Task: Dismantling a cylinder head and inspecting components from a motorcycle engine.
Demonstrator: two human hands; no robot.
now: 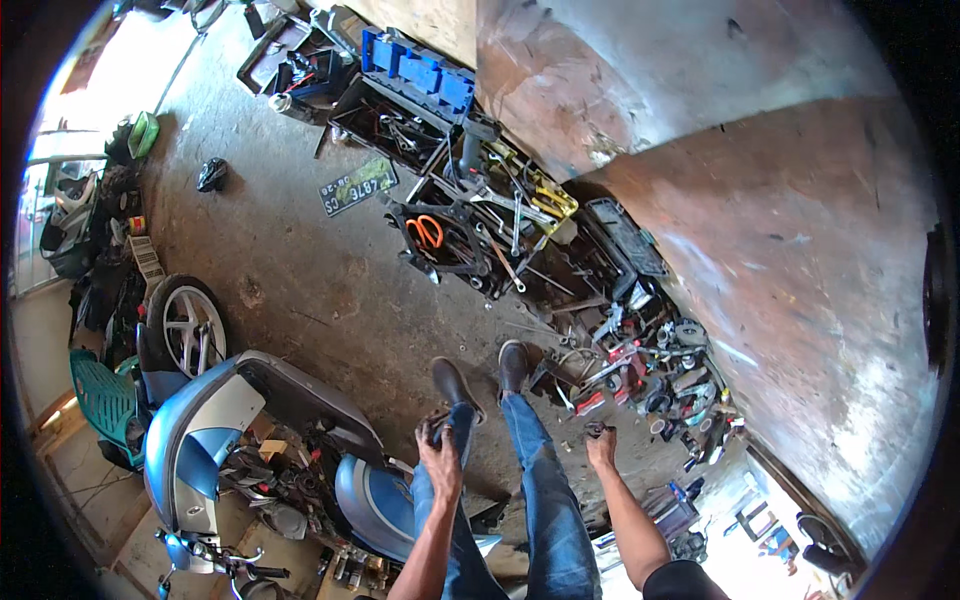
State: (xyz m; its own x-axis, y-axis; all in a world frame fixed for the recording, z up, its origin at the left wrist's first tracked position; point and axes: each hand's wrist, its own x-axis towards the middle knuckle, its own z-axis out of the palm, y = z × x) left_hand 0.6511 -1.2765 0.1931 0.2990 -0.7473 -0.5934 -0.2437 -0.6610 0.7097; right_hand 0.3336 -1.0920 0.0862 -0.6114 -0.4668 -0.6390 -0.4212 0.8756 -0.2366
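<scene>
My left hand [438,452] is held over my left knee, beside the blue scooter [205,440]. Its fingers curl round something small and dark that I cannot make out. My right hand [600,446] hangs out to the right of my legs, closed, near the heap of metal parts [660,365]. Dark bits show at its fingertips, too small to name. Ahead lies a black tool tray [440,245] with orange-handled scissors [425,232] and several tools. Behind it, wrenches [517,222] rest about a yellow tray [555,200].
A blue bin rack [418,72] and open toolboxes stand along the worn wall [770,200]. A number plate [358,187] and a black bundle [211,175] lie on the concrete floor [290,250]. On the left are the scooter's wheel [190,325] and a green plastic crate [103,395].
</scene>
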